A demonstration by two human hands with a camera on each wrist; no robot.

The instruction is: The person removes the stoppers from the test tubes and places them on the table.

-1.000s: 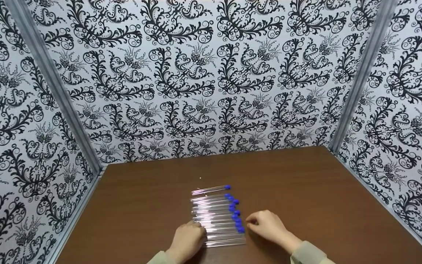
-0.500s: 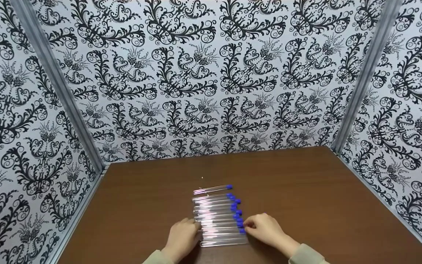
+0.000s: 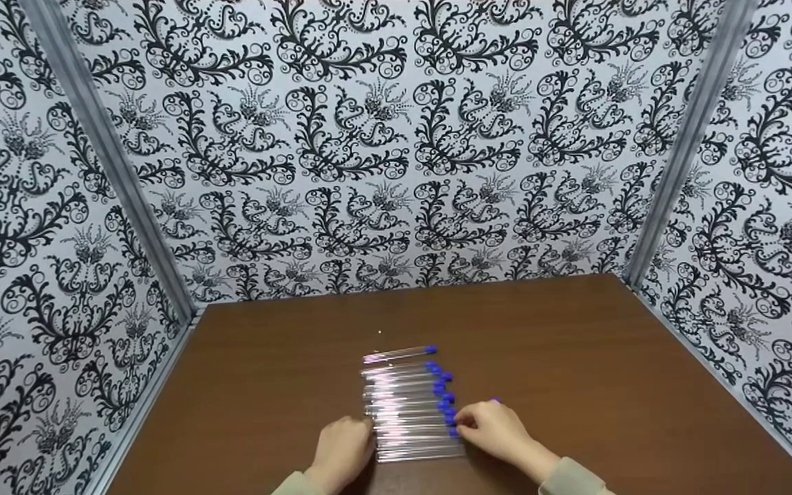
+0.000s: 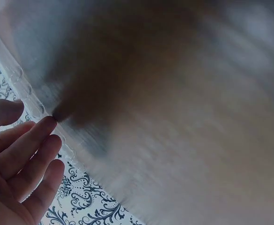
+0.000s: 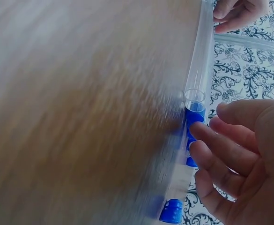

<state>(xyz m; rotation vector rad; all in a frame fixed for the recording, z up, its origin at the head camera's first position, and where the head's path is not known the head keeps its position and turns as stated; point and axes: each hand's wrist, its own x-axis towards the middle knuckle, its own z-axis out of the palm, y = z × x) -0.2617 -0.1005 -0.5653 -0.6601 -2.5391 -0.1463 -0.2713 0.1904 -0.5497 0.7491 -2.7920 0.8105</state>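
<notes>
Clear test tubes (image 3: 406,412) with blue caps lie side by side in a row on the brown table. The tubes nearest the person show open rims (image 5: 194,108) at the right end instead of caps. My left hand (image 3: 345,447) rests at the rounded left ends; in the left wrist view its loosely bent fingers (image 4: 29,150) touch the tube ends. At the capped ends is my right hand (image 3: 499,430); in the right wrist view its fingertips meet the blue caps (image 5: 191,126), thumb apart. A loose blue cap (image 5: 172,211) lies on the table, partly hidden behind the right hand in the head view.
One capped tube (image 3: 399,355) lies slightly apart at the far end of the row. The brown table (image 3: 265,357) extends on both sides. Patterned black-and-white walls (image 3: 396,137) with grey corner posts enclose it.
My right hand has moved left to the capped ends. A blue cap now shows just behind that hand. My left hand stays at the tubes' left ends, shifting slightly.
</notes>
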